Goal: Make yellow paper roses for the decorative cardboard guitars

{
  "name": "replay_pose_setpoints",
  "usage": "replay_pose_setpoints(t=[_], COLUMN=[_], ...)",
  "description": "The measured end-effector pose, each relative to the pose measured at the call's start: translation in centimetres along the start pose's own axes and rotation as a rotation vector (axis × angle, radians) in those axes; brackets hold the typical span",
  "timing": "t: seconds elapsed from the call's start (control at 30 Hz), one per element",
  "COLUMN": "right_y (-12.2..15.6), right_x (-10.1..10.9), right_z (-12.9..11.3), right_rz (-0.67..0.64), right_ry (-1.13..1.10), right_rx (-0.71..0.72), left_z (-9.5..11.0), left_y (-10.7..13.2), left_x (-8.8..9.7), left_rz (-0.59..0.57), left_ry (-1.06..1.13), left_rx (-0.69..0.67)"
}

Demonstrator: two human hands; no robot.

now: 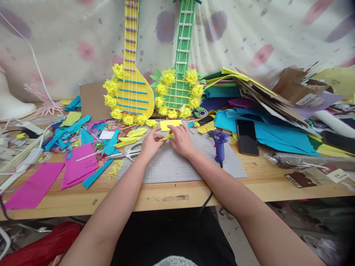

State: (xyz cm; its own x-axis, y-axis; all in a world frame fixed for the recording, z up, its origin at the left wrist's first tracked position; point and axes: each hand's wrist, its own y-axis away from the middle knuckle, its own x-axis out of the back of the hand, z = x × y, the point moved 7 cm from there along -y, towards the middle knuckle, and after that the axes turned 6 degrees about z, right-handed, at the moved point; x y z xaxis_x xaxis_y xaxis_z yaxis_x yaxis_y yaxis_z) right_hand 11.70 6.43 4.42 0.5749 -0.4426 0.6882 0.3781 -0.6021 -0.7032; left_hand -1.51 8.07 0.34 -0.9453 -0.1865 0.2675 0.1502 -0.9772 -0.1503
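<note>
Both hands, left [151, 143] and right [181, 139], pinch a small folded strip of yellow paper [167, 137] above the grey cutting mat [177, 166] on the wooden desk [166, 197]. Steel scissors [128, 153] lie left, a blue glue gun [219, 142] and black phone [247, 137] right. Two paper guitars, one yellow [133, 88] and one green [179, 85], stand behind.

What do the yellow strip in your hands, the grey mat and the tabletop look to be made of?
Yellow strip: likely thin matte paper or crepe, since it bends between the left hand and right hand. Grey mat: probably a rubbery cutting mat, dull with a printed grid. Tabletop: looks like pale wood, with faint grain and a chipped front edge.
</note>
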Motion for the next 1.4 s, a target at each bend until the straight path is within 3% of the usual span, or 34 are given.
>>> replay_pose_setpoints(t=[0.17, 0.53, 0.8, 0.9, 1.03, 1.23, 1.33, 1.4], right_y=[0.2, 0.6, 0.0, 0.0, 0.3, 0.6, 0.6, 0.7], right_x=[1.2, -0.6, 0.0, -0.2, -0.7, -1.1, -1.3, -1.3], right_z=[-0.5, 1.2, 1.5, 1.4, 0.7, 0.0, 0.1, 0.3], right_rz=[0.079, -0.149, -0.008, -0.020, -0.113, -0.198, -0.226, -0.234], right_ry=[0.027, 0.069, 0.076, 0.069, -0.063, -0.219, -0.253, -0.279], right_rx=[0.020, -0.048, -0.033, -0.013, 0.076, 0.135, 0.123, 0.110], left_z=[-0.2, 0.3, 1.2, 1.6, 2.2, 2.4, 3.7, 4.4], left_y=[-0.1, 0.1, 0.3, 0.4, 0.3, 0.1, 0.6, 0.9], left_x=[0.6, 0.9, 0.8, 0.8, 1.3, 1.0, 1.6, 1.5], left_rz=[0.077, 0.105, 0.030, 0.025, 0.138, 0.150, 0.255, 0.231], left_ry=[-0.060, -0.052, -0.040, -0.136, -0.262, -0.456, -0.570, -0.649], left_rx=[0.064, 0.032, -0.013, -0.060, -0.134, -0.160, -0.302, -0.400])
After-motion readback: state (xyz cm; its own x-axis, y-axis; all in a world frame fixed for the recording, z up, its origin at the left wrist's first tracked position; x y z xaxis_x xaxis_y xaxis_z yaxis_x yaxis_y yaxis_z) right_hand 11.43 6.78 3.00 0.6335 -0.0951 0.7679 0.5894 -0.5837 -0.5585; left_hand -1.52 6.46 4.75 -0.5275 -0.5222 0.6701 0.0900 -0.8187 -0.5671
